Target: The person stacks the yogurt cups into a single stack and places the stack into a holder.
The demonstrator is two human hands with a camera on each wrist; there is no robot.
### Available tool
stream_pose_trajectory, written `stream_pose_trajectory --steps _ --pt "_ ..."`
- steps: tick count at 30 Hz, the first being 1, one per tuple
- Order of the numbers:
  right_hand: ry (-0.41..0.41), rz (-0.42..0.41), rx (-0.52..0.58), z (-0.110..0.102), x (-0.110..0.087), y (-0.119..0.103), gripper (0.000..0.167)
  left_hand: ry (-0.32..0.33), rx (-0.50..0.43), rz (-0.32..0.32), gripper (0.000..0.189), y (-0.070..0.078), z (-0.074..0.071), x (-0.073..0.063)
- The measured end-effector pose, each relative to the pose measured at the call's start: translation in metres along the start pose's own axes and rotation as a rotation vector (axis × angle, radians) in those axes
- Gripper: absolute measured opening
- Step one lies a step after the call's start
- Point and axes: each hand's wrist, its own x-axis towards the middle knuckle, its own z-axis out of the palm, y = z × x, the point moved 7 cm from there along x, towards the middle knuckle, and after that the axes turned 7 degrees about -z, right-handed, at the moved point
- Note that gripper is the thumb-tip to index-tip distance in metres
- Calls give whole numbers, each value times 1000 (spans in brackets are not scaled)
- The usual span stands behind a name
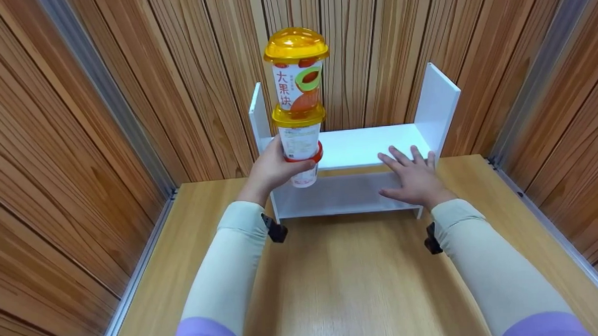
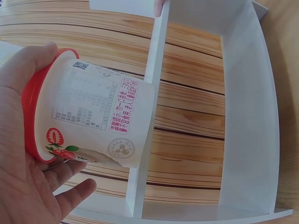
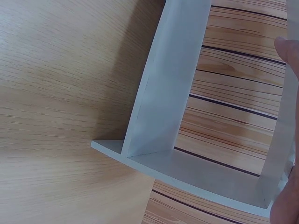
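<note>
In the head view my left hand grips a tower of three plastic cups from the left, low down, its thumb across the red rim. The top cup has a yellow domed lid and a fruit picture. Below it is a cup with a yellow lid. The lowest cup has a red rim and printed label. The tower stands upright in front of the left part of a white two-tier shelf. My right hand, fingers spread, is at the front of the shelf's right end and holds nothing.
The shelf stands on a wooden table, close to the wood-panelled back wall. Its right side panel and left side panel rise above the upper board. Panelled walls flank the table on both sides.
</note>
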Motion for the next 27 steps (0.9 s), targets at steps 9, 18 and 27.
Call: stream_pose_trajectory --steps 9,18,27 --pt "-2 -5 2 -2 -2 -5 91 -2 8 3 79 -2 1 3" --pt "0 3 3 -1 -1 -8 92 -8 -21 -3 79 -5 -1 5" --pt "-2 8 16 0 -1 -9 92 -1 -27 -18 78 -10 -3 6"
